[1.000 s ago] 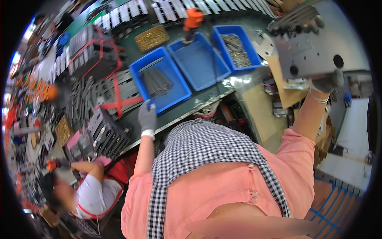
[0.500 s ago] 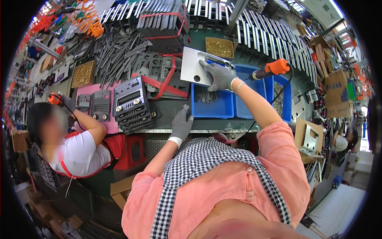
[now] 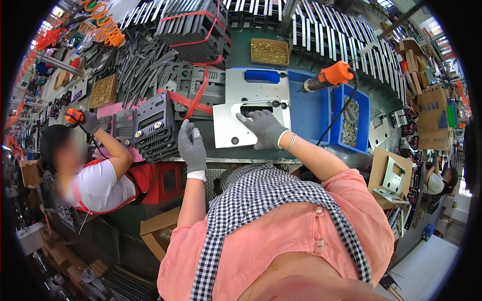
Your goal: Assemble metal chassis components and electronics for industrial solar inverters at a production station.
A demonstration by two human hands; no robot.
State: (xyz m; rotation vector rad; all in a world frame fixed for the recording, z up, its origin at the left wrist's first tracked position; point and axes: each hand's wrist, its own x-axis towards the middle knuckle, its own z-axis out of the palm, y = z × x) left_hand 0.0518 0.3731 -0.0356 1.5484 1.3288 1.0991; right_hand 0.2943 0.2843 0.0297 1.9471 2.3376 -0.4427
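A bent silver metal bracket lies over the left blue bin, its upper face cut with a long slot and its lower face with round holes. My gloved right hand grips its lower face beside the slot; part of the grip is hidden. Left of the bracket, my gloved left hand hovers at the table's near edge, fingers apart and nothing in it. An orange-and-black power screwdriver hangs above the middle blue bin.
Black stacked panels stand left of my left hand, beside red-strapped plates. A carton of brass-coloured screws sits beyond the bracket. The right blue bin holds small parts. A co-worker works at left.
My right hand has brought the bracket down and nearer and turned it, so both faces show over the left bin. My left hand has moved left and up, fingers raised.
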